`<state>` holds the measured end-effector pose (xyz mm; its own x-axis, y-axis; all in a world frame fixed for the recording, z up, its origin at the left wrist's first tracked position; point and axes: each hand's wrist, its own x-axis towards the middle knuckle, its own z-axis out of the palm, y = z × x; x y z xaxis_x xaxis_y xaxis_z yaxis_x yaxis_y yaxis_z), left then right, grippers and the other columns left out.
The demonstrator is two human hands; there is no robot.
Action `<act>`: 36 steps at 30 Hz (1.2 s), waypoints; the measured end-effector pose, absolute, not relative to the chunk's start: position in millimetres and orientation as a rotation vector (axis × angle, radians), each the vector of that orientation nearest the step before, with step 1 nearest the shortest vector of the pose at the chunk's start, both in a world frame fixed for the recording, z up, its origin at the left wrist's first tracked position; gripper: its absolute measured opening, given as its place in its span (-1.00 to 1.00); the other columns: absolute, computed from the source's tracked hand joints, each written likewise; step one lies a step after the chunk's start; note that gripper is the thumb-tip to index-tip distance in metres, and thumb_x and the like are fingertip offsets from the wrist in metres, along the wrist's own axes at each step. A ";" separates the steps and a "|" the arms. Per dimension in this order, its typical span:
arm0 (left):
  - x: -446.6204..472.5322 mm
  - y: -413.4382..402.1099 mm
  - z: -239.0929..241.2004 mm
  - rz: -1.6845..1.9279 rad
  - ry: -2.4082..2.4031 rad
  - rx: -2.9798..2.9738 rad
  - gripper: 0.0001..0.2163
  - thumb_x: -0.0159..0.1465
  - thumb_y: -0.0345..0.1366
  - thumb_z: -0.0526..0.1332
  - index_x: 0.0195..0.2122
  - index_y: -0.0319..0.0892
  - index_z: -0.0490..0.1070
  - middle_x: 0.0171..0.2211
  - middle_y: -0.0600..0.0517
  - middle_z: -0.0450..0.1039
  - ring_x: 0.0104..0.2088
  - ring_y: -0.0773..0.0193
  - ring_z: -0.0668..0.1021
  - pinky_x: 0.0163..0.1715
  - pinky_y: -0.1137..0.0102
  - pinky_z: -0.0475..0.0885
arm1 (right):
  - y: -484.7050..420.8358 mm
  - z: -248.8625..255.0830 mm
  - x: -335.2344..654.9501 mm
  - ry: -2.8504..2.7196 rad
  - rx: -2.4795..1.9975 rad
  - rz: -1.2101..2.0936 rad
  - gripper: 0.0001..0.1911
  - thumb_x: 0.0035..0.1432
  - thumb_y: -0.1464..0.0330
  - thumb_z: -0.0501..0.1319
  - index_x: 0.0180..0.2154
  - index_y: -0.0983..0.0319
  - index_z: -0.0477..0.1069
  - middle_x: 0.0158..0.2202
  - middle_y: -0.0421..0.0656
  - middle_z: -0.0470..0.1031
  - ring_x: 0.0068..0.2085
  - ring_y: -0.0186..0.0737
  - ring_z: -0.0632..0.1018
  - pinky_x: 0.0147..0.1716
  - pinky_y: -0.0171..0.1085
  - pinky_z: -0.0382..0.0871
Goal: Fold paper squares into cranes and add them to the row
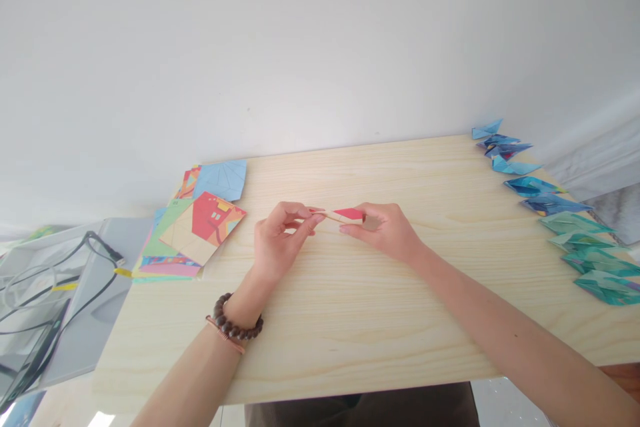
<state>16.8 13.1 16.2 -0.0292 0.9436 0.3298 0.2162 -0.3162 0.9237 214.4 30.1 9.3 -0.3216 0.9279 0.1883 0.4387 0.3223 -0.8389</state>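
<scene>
A narrow folded strip of paper (344, 215), cream at one end and red at the other, is held just above the pale wooden table (350, 327). My left hand (280, 240) pinches its cream left end between thumb and fingers; a bead bracelet sits on that wrist. My right hand (385, 230) grips the red right end with curled fingers. Both hands are near the middle of the table, toward its far side.
A stack of coloured square papers (200, 227) lies at the table's far left corner. Several folded blue and teal paper shapes (560, 213) line the right edge. Left of the table, a grey surface (90, 320) holds black cables. A white wall stands behind.
</scene>
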 end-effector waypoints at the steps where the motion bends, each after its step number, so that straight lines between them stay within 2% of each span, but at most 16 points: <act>1: 16.7 12.9 16.4 1.400 1.256 1.606 -0.84 0.09 -0.32 0.30 -0.40 -0.22 0.32 -0.37 -0.01 0.52 -0.29 0.20 0.59 -0.48 0.40 0.56 | 30.1 9.2 214.5 -1.900 -1.197 0.918 -0.77 0.01 0.21 0.25 -0.33 0.22 0.47 -0.45 -0.24 0.46 -0.42 -0.31 0.42 -0.39 -0.35 0.25; 14: 17.3 12.8 18.8 1.451 1.332 1.583 -0.80 0.06 -0.27 0.32 -0.39 -0.21 0.32 -0.40 0.01 0.52 -0.36 0.22 0.59 -0.53 0.42 0.55 | 29.4 8.2 212.7 -1.897 -1.121 0.871 -0.81 0.02 0.24 0.26 -0.31 0.17 0.49 -0.37 -0.22 0.54 -0.37 -0.28 0.49 -0.33 -0.33 0.28; 21: 12.4 14.3 17.2 1.417 1.296 1.619 -0.85 0.07 -0.28 0.31 -0.38 -0.23 0.41 -0.39 0.02 0.52 -0.48 0.30 0.57 -0.52 0.39 0.56 | 31.4 9.0 215.6 -1.922 -1.105 0.794 -0.85 0.03 0.27 0.27 -0.32 0.17 0.49 -0.38 -0.21 0.54 -0.36 -0.28 0.49 -0.29 -0.31 0.30; 30: 2.6 16.7 18.5 1.284 1.343 1.870 -0.89 0.12 -0.29 0.27 -0.36 -0.21 0.44 -0.36 0.03 0.54 -0.45 0.33 0.57 -0.49 0.46 0.54 | 33.3 9.5 219.5 -1.970 -1.040 0.601 -0.92 0.06 0.32 0.24 -0.37 0.18 0.48 -0.39 -0.20 0.54 -0.38 -0.28 0.49 -0.31 -0.29 0.31; 36: 0.0 18.0 20.4 1.172 1.349 2.064 -0.94 0.21 -0.33 0.19 -0.35 -0.18 0.41 -0.26 0.03 0.56 -0.38 0.34 0.59 -0.45 0.51 0.49 | 36.1 6.8 220.4 -2.005 -0.946 0.456 -0.96 0.07 0.37 0.25 -0.38 0.19 0.46 -0.44 -0.23 0.54 -0.42 -0.33 0.48 -0.33 -0.30 0.31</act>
